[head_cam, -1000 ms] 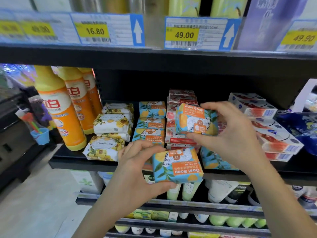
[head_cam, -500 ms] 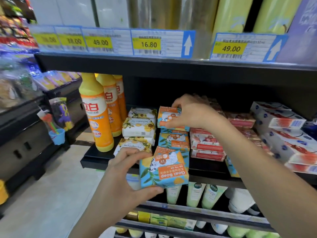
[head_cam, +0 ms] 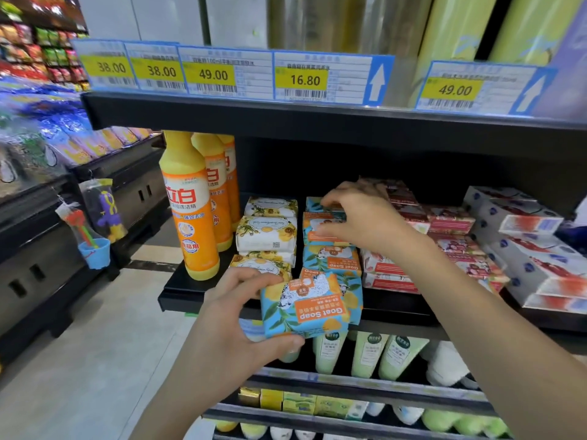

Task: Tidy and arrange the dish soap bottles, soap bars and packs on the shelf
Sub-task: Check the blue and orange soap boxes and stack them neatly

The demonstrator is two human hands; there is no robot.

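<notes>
Left hand (head_cam: 235,315) clamps a Goat Soap pack (head_cam: 305,306) between thumb and fingers; right hand (head_cam: 362,217) pinches the topmost stacked pack (head_cam: 313,227).

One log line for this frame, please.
left hand: holds soap pack | right hand: pinches top stacked pack | bottles: upright

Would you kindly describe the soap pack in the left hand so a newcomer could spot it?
Start at the black shelf with tall orange dish soap bottles at its left end. Further right stand blue-and-orange Goat Soap packs. The held pack alone is off the shelf, in front of them, gripped by the left hand.
</notes>
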